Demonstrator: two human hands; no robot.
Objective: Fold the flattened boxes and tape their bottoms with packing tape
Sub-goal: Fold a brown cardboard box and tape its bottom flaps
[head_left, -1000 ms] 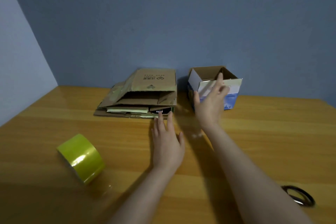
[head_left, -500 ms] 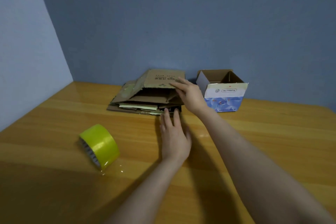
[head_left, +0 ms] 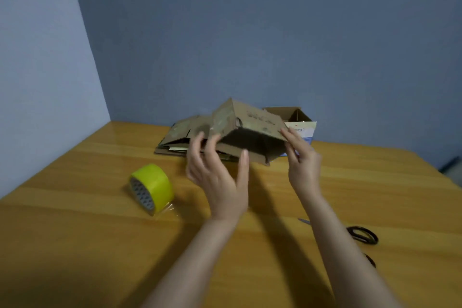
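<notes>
A brown flattened box (head_left: 250, 121) is lifted and tilted above the stack of flattened boxes (head_left: 178, 132) at the back of the table. My right hand (head_left: 303, 165) pinches its right edge. My left hand (head_left: 220, 182) is raised in front of the box with its fingers spread; the fingertips reach the box's front left edge and are blurred. The roll of yellow packing tape (head_left: 155, 184) lies on its side to the left of my left hand.
A folded white-and-blue box (head_left: 303, 129) stands open-topped behind the lifted one, near the blue wall. Black-handled scissors (head_left: 362, 234) lie on the wooden table (head_left: 87, 232) at the right. A pale wall borders the table's left side.
My right hand left the folded box, took the top flattened box and lifted it off the stack. My left hand rose from the table towards that box.
</notes>
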